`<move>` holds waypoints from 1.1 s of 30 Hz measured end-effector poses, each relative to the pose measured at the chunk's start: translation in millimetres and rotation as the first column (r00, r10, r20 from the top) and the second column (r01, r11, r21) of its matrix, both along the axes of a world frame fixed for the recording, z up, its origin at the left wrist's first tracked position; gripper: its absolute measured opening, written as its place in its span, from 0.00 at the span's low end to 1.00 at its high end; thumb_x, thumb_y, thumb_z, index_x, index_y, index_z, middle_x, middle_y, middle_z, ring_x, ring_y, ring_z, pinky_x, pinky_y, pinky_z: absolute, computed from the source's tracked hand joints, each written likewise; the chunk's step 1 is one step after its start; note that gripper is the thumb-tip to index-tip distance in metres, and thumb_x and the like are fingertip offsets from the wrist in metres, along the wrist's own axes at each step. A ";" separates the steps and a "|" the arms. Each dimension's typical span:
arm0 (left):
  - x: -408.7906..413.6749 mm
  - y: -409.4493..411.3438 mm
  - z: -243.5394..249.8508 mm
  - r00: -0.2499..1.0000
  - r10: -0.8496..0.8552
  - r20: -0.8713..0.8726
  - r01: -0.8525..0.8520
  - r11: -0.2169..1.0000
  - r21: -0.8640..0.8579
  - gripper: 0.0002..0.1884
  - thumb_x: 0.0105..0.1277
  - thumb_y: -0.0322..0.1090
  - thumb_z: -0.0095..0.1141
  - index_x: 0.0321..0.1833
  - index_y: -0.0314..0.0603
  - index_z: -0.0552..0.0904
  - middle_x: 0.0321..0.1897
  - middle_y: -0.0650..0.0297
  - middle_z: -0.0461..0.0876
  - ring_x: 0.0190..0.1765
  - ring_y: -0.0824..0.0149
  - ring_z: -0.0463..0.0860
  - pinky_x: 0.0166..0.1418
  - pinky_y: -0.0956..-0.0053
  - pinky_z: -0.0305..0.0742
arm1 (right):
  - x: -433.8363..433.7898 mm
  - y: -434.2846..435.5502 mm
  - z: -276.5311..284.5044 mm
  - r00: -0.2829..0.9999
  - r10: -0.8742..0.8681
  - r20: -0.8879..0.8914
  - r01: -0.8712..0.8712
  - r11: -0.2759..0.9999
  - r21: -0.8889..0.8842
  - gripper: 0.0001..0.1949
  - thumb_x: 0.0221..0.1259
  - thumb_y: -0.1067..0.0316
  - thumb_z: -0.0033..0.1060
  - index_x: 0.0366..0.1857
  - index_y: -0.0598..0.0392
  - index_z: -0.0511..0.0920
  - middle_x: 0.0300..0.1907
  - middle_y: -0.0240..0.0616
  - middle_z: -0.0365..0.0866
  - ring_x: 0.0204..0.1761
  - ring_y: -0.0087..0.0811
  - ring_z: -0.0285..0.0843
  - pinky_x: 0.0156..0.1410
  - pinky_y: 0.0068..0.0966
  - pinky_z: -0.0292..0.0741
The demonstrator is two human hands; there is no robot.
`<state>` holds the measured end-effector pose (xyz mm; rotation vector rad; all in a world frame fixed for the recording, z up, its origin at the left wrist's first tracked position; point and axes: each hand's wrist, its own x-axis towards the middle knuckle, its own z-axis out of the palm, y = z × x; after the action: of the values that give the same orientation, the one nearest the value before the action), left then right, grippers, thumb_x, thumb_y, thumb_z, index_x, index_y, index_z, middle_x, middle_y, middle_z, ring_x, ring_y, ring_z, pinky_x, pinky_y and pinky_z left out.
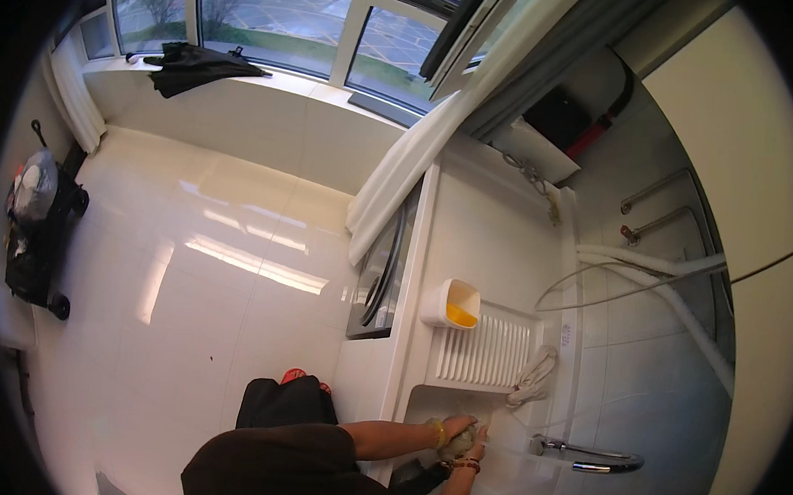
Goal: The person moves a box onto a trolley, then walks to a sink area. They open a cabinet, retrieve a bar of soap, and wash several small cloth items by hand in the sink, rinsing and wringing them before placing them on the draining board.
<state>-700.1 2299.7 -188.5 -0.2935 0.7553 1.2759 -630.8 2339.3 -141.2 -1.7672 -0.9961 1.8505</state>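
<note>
Both my hands are in the white laundry sink (422, 400), holding a greyish-green bundle (457, 445) that looks like wet cloth. My left hand (460, 425), with a yellow band at the wrist, grips its upper side. On its right side is my right hand (479, 445), wearing a beaded bracelet. A pale stream of water runs towards the hands from the chrome faucet (607, 460). Beneath my forearms lies a dark item (418, 480), too unclear to name. A crumpled whitish cloth (534, 376) rests on the edge of the ribbed washboard (485, 353).
A white plastic container (440, 303) with a yellow inside stands at the washboard's corner. A front-loading washing machine (378, 280) sits under the counter, partly behind a white curtain (407, 167). Pale hoses (669, 302) cross the wall. A black umbrella (201, 69) lies on the windowsill.
</note>
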 end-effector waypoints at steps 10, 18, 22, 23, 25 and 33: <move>31.7 25.9 -60.6 0.706 0.297 -0.643 0.111 0.850 0.514 0.24 0.69 0.43 0.47 0.63 0.37 0.71 0.59 0.55 0.73 0.60 0.61 0.72 0.68 0.69 0.63 | -8.0 -1.5 20.0 0.840 0.017 0.542 -0.272 0.878 0.395 0.34 0.54 0.47 0.65 0.62 0.56 0.69 0.59 0.54 0.72 0.59 0.46 0.72 0.61 0.32 0.69; -10.7 52.4 -54.4 0.947 -0.207 0.245 0.024 0.807 0.590 0.20 0.71 0.43 0.41 0.57 0.35 0.73 0.51 0.53 0.78 0.51 0.58 0.78 0.61 0.65 0.71 | -29.7 -34.4 37.4 0.585 -0.108 0.804 -0.424 0.805 0.416 0.23 0.53 0.49 0.62 0.46 0.55 0.78 0.46 0.51 0.81 0.50 0.47 0.79 0.52 0.40 0.75; 39.6 27.2 32.2 0.943 -0.233 0.238 0.204 0.969 0.140 0.24 0.73 0.50 0.36 0.56 0.35 0.73 0.49 0.54 0.78 0.50 0.56 0.78 0.56 0.61 0.74 | 54.8 34.6 25.9 0.511 -0.056 0.858 -0.285 0.930 0.231 0.21 0.55 0.49 0.57 0.35 0.61 0.82 0.41 0.57 0.82 0.45 0.51 0.81 0.50 0.40 0.75; 50.6 29.8 39.7 0.955 -0.203 0.214 0.167 0.970 0.176 0.22 0.72 0.49 0.38 0.54 0.37 0.73 0.48 0.54 0.78 0.49 0.56 0.78 0.56 0.60 0.74 | 65.1 47.7 24.3 0.532 -0.022 0.846 -0.249 0.951 0.182 0.23 0.55 0.47 0.57 0.34 0.62 0.82 0.41 0.57 0.82 0.44 0.51 0.81 0.50 0.40 0.75; 26.0 34.2 2.9 0.984 -0.101 0.149 0.069 0.976 0.205 0.18 0.70 0.47 0.43 0.51 0.40 0.75 0.47 0.55 0.79 0.47 0.56 0.79 0.54 0.59 0.75 | 28.0 34.9 17.4 0.682 -0.100 0.725 -0.106 0.966 0.234 0.27 0.55 0.42 0.57 0.37 0.63 0.82 0.41 0.55 0.83 0.45 0.48 0.81 0.50 0.39 0.75; 28.1 42.9 -2.5 0.955 -0.007 -0.295 0.013 1.000 0.018 0.27 0.70 0.53 0.45 0.64 0.42 0.70 0.57 0.56 0.74 0.55 0.57 0.75 0.58 0.61 0.72 | 48.5 44.3 -18.6 0.804 0.091 0.587 -0.320 0.899 0.300 0.26 0.55 0.55 0.60 0.54 0.62 0.72 0.57 0.53 0.73 0.56 0.51 0.72 0.59 0.38 0.71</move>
<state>-672.0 2342.6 -191.0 -0.0822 0.9963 1.3326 -582.3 2383.6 -159.9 -2.0398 -1.7075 1.1085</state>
